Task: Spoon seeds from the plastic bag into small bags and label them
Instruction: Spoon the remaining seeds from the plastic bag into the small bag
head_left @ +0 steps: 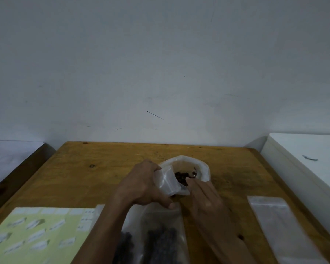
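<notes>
A white plastic bag (200, 165) stands open in the middle of the wooden table (107, 168), with dark brown seeds (181, 176) inside. My left hand (143, 184) holds a small clear bag (167, 181) tilted over its mouth. My right hand (204, 197) reaches into the plastic bag at the seeds; its fingertips are closed, and what they hold is hidden. No spoon is visible. A yellow-green label sheet (36, 235) with white stickers lies at the near left.
Filled clear bags with dark seeds (160, 242) lie at the near edge under my arms. A stack of empty clear bags (274, 221) lies at the near right. White surfaces flank the table left and right (309, 159). A wall rises behind.
</notes>
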A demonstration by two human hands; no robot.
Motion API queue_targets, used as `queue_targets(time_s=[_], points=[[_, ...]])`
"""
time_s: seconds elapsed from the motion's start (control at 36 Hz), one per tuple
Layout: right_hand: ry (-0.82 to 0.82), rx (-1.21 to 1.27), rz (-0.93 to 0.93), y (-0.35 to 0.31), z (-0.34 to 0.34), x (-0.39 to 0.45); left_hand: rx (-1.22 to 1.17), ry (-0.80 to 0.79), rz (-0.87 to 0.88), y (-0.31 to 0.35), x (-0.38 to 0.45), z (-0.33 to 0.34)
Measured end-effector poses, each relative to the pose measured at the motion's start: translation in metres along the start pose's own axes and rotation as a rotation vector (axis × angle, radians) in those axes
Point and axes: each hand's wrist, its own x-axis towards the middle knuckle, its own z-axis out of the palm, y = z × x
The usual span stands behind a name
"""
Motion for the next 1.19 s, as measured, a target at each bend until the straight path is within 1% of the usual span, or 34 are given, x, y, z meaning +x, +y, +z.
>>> queue_targets(time_s=[0.06,0.19,0.36,0.44,0.5,0.58,0.64,0.69,0.78,0.89,1.0,1.08,1.14,1.19], points=[[0.000,-0.012,0.009,0.000,0.003,0.001,0.007,-0.002,0.006,0.001,0.000,0.001],[0.011,0.045,-0.019,-0.003,0.003,-0.002,0.019,0.002,0.011,0.000,0.000,0.002],[-0.043,0.004,0.049,-0.002,0.004,-0.001,0.021,0.001,0.018,-0.001,0.000,0.002],[-0.055,0.056,0.014,-0.005,0.000,-0.002,0.007,0.008,0.013,-0.002,-0.001,0.002],[-0.020,0.123,0.043,-0.006,-0.004,-0.001,0.011,0.010,0.014,-0.002,-0.001,0.001],[0.077,0.234,0.163,-0.004,-0.013,0.003,0.006,0.008,0.007,-0.003,-0.001,0.000],[0.149,0.287,0.283,-0.001,-0.016,0.004,0.013,0.004,0.008,-0.004,-0.001,0.001],[0.212,0.365,0.429,0.002,-0.016,0.002,0.023,-0.001,0.005,-0.004,-0.001,0.002],[0.297,0.577,0.659,0.002,-0.017,0.002,0.017,0.002,-0.002,-0.004,0.000,0.003],[0.391,0.735,0.925,0.004,-0.011,0.004,0.029,0.011,0.001,-0.004,0.000,0.005],[0.408,0.938,1.047,0.002,-0.006,0.006,0.017,0.015,0.001,-0.001,0.001,0.005],[0.462,1.105,1.166,0.002,-0.006,0.010,-0.010,0.023,-0.016,0.000,0.003,0.006],[0.486,1.176,1.234,0.004,-0.006,0.012,-0.025,0.028,-0.023,-0.001,0.005,0.006],[0.483,1.190,1.269,0.006,-0.008,0.014,-0.028,0.037,-0.024,-0.001,0.005,0.006]])
